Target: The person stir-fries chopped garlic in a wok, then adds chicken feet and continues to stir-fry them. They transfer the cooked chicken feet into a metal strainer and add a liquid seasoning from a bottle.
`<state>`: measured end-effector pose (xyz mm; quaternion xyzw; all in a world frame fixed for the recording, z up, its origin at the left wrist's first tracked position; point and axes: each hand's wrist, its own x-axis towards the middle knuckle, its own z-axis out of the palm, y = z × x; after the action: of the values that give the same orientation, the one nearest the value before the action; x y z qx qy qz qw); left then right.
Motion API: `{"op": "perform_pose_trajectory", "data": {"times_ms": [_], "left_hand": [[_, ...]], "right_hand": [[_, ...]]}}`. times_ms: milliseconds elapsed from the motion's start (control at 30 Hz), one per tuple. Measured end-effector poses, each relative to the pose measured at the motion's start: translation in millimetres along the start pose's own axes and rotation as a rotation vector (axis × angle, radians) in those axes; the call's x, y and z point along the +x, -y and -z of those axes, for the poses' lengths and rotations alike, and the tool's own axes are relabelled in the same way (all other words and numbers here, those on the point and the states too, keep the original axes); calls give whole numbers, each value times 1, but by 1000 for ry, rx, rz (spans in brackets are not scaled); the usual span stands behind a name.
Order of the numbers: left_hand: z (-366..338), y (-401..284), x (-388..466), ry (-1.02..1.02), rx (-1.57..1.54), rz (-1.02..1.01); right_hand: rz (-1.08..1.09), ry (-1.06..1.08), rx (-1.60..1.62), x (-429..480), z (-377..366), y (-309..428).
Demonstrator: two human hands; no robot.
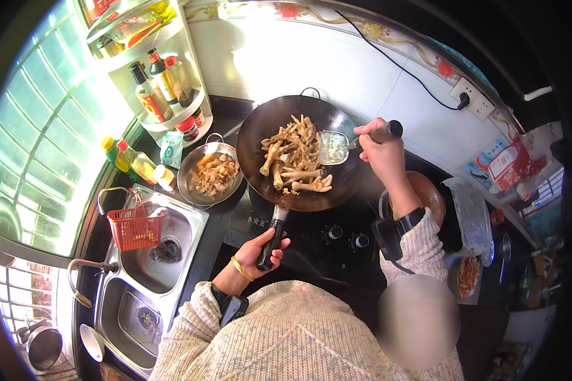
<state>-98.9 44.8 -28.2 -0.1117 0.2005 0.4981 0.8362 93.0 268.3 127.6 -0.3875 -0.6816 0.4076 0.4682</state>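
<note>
Browned chicken feet (298, 152) lie heaped in a dark wok (252, 138) on the black stovetop. My left hand (263, 251) is wrapped around the wok's black handle (271, 243), at the near side. In my right hand (381, 143) is the dark grip of a metal wok spatula (333, 147). Its blade rests inside the wok, at the right side of the chicken feet, and looks wet. Left of the wok stands a metal pan (183, 174) holding cooked meat pieces (214, 176) in brownish liquid.
A double steel sink (198, 228) with a red plastic basket (136, 231) and a faucet (93, 266) lies left. Bottles (150, 93) fill a white corner shelf (202, 107). Right of the stove knobs (333, 232), a brown lid (426, 190) is partly behind my right arm. A plugged cord (395, 64) hangs along the wall.
</note>
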Motion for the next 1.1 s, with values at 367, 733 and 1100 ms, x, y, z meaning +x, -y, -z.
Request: {"op": "perform_pose_trajectory", "data": {"times_ms": [367, 733, 1100], "left_hand": [[1, 0, 0, 9, 34, -14], [3, 0, 0, 35, 25, 1], [1, 1, 0, -16, 24, -17]], "right_hand": [[-183, 67, -311, 25, -19, 7], [-299, 82, -376, 55, -32, 21], [-267, 159, -471, 64, -45, 34]]}}
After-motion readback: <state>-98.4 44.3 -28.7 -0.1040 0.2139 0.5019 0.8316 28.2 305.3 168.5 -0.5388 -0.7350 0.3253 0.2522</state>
